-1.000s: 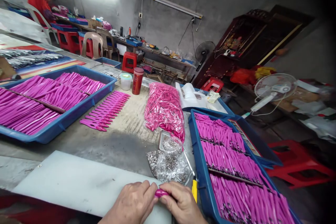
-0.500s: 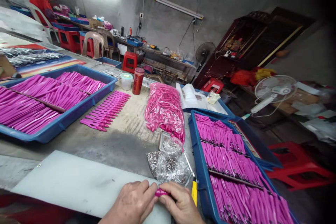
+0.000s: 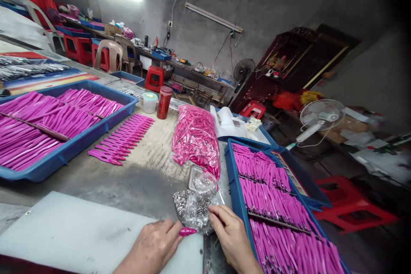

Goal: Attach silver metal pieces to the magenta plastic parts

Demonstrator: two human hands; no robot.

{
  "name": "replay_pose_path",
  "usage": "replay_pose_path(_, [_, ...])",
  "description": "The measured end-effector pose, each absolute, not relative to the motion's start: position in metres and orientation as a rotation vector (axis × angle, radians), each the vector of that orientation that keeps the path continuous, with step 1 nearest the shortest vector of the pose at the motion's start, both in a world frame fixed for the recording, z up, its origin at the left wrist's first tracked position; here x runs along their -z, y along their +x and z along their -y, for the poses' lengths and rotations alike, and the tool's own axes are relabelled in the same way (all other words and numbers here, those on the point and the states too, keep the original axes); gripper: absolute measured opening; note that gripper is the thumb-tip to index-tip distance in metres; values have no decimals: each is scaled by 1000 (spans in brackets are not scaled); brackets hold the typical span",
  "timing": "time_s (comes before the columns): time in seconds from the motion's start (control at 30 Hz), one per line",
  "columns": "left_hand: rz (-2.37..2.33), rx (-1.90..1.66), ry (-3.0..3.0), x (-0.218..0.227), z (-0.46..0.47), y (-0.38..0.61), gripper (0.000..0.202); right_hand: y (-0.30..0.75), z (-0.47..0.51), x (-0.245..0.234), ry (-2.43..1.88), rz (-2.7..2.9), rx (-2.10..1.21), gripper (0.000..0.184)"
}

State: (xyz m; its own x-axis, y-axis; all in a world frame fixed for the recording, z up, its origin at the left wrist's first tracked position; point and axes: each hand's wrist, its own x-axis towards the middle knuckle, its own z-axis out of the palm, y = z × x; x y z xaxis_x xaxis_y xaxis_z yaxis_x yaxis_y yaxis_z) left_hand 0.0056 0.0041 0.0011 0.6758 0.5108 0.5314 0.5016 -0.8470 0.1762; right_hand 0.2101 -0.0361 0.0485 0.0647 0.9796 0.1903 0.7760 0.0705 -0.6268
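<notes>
My left hand point(image 3: 153, 246) rests on the white board point(image 3: 73, 235) and pinches a small magenta plastic piece point(image 3: 188, 231) at its fingertips. My right hand point(image 3: 230, 234) has come off that piece; its fingers curl down onto the clear plastic bag of small metal parts point(image 3: 192, 207) lying just beyond the board. Whether they hold anything from the bag is hidden. A blue tray point(image 3: 236, 192) packed with rows of magenta pieces lies right beside my right hand.
A bulging bag of pink pieces point(image 3: 195, 139) lies mid-table, a row of magenta pieces point(image 3: 122, 139) to its left, another filled blue tray point(image 3: 69, 150) at far left. A red cup point(image 3: 164, 102) and a small tub point(image 3: 149, 102) stand behind. A white fan point(image 3: 319, 120) and red stools sit right. A person sits far back left.
My right hand let go of the magenta piece and moved forward onto the bag of metal parts. My left hand now holds the piece alone. The view shifted slightly.
</notes>
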Motion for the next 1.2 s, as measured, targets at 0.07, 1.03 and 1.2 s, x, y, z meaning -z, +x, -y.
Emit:
replay_pose_path(0.07, [-859,-932,2857,1,-4,6,27,208,29,-49,-1861,1821,-378,19])
replay_pose_path(1.03, [-857,-906,2845,1,-3,7,23,192,-2,-44,-2367,2264,-61,23])
replay_pose_path(1.2, [-845,-923,2826,2,-2,6,21,193,-2,-45,-2352,2275,-65,23])
